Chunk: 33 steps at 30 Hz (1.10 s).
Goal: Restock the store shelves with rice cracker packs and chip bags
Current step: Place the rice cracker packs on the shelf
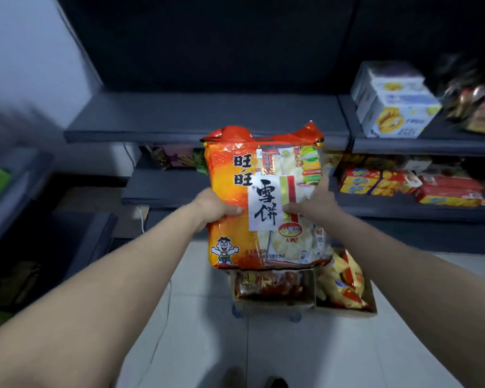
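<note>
Right now my left hand (216,208) and right hand (317,204) clamp the orange-and-white plastic rice cracker pack (266,175) by its sides, upright at twelve o'clock before the dark grey shelf (207,116); I judge the slick film could slip.

Dim rm: dk grey shelves (207,119), pale wall (25,65), white tile floor (291,354).
</note>
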Tool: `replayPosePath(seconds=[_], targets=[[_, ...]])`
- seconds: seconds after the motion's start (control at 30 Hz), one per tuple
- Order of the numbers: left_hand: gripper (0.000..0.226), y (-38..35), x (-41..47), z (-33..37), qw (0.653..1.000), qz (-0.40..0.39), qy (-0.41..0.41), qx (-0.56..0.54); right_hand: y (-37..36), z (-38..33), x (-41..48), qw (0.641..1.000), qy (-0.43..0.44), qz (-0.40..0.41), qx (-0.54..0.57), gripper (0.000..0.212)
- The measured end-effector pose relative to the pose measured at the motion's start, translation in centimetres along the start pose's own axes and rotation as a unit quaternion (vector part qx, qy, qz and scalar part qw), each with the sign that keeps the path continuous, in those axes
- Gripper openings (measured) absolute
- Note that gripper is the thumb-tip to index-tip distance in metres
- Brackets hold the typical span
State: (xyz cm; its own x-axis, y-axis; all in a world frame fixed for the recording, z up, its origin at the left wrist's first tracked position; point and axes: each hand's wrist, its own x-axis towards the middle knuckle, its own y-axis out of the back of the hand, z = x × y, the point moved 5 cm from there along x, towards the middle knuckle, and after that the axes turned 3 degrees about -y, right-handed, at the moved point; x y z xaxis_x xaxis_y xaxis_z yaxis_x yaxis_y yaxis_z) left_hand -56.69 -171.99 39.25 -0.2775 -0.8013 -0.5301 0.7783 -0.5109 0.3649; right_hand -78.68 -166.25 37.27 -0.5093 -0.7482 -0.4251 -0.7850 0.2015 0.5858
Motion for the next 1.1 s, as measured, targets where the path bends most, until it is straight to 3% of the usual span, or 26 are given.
replayPosePath(seconds=[0.2, 0.4, 0.57, 0.83, 1.1], targets=[[0.033, 8.1, -6.8, 10.3, 0.99, 0.075, -0.121, -0.024, 6.9, -13.0, -6.3, 0.988, 0.146, 0.032, -0.03, 0.12], [0.031, 14.6, -13.4, 18.1, 0.953, 0.159, -0.246, -0.079, 12.3, -24.1, -11.8, 0.956, 0.275, 0.104, 0.008, 0.123], [0.054, 20.4, -15.5, 21.3, 0.931, 0.197, -0.277, -0.137, 12.7, -31.2, -13.9, 0.928, 0.344, 0.126, 0.066, 0.122], [0.066, 35.0, -12.1, 26.3, 0.896, 0.246, -0.337, -0.149, 8.2, -46.5, -12.4, 0.887, 0.423, 0.163, 0.086, 0.121], [0.059, 49.8, -1.9, 30.3, 0.869, 0.265, -0.393, -0.141, 1.5, -61.3, -5.3, 0.878, 0.426, 0.211, 0.062, 0.116]])
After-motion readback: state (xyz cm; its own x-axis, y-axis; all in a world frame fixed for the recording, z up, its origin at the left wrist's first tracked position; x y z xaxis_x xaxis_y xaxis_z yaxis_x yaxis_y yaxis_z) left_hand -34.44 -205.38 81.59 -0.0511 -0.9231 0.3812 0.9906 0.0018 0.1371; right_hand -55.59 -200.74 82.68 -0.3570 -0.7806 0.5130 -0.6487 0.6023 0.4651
